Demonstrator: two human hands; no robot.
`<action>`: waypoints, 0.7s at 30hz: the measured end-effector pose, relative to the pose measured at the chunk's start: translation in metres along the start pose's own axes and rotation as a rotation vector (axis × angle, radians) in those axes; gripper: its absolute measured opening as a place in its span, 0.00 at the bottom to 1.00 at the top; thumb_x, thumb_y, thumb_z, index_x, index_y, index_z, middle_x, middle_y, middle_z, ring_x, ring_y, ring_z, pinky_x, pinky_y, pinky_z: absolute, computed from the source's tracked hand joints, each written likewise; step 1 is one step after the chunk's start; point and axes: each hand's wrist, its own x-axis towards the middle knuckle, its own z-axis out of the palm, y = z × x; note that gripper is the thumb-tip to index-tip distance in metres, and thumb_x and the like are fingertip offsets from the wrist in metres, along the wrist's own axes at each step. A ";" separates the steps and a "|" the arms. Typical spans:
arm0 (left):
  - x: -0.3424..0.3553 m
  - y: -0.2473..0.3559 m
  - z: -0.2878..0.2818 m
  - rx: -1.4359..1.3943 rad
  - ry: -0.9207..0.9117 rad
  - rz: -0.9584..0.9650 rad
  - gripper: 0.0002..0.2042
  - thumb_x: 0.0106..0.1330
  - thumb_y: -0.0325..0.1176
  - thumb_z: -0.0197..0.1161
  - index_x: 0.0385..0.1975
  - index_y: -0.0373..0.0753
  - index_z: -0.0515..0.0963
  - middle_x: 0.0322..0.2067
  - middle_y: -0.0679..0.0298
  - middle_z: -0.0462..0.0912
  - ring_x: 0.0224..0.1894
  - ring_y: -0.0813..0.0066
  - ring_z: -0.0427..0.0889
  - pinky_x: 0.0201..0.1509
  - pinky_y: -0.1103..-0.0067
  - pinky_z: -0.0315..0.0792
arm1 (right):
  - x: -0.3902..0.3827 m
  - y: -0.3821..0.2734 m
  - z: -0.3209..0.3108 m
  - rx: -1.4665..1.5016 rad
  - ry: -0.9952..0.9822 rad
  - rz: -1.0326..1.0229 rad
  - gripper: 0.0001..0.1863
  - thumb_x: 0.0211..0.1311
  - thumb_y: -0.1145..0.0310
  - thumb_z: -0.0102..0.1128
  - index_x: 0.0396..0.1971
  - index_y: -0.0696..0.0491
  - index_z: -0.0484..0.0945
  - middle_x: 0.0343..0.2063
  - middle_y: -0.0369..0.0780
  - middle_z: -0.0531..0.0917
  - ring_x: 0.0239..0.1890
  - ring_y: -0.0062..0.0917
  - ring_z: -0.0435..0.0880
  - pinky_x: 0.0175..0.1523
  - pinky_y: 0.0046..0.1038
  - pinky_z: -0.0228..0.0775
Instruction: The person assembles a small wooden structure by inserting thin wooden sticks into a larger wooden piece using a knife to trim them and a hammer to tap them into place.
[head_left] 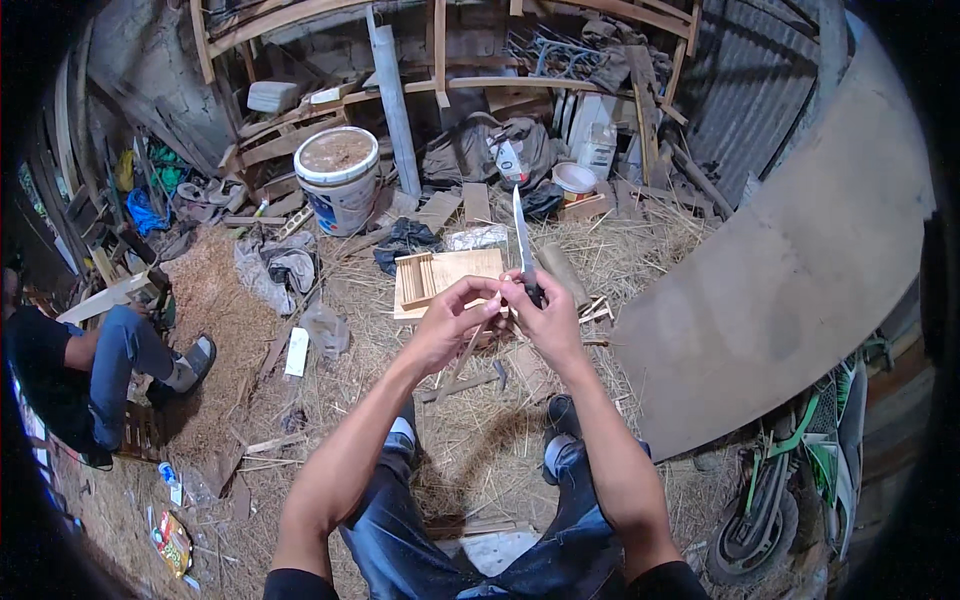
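In front of me both hands meet at chest height. My right hand (545, 315) is closed round the black handle of a knife (523, 232), whose long pale blade points up and away. My left hand (452, 318) is closed in a pinch on a thin wooden strip (463, 357) that slants down toward the ground. Right thumb and fingers touch the small pale upper end of the strip. Just beyond the hands lies a light wooden board (470, 265) with a small slatted wooden piece (416, 282) on its left side.
A white bucket (338, 185) stands far left of a wooden post (395, 115). At left sits another person (125, 370). A large flat sheet (770, 270) leans at right above a green motorbike (800, 450). Straw, shavings and offcuts cover the ground.
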 end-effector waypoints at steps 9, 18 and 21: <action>0.005 -0.016 -0.012 0.365 0.054 0.164 0.11 0.62 0.29 0.58 0.43 0.34 0.71 0.37 0.64 0.78 0.42 0.80 0.75 0.49 0.82 0.69 | 0.002 0.005 -0.003 -0.100 -0.001 -0.046 0.10 0.60 0.68 0.54 0.37 0.57 0.75 0.20 0.30 0.74 0.20 0.09 0.67 0.25 0.15 0.59; 0.005 -0.018 -0.024 0.552 0.141 0.168 0.11 0.62 0.31 0.58 0.41 0.33 0.72 0.35 0.63 0.78 0.39 0.79 0.76 0.44 0.81 0.71 | 0.002 -0.002 -0.003 0.226 -0.039 0.269 0.14 0.63 0.72 0.45 0.48 0.56 0.70 0.19 0.32 0.73 0.15 0.12 0.67 0.21 0.16 0.59; 0.008 -0.021 -0.021 0.631 0.162 0.215 0.11 0.61 0.31 0.59 0.40 0.33 0.73 0.35 0.63 0.79 0.39 0.79 0.77 0.44 0.81 0.71 | 0.004 0.017 -0.005 -0.086 -0.017 0.093 0.14 0.63 0.70 0.47 0.48 0.56 0.69 0.17 0.34 0.74 0.17 0.16 0.71 0.25 0.21 0.64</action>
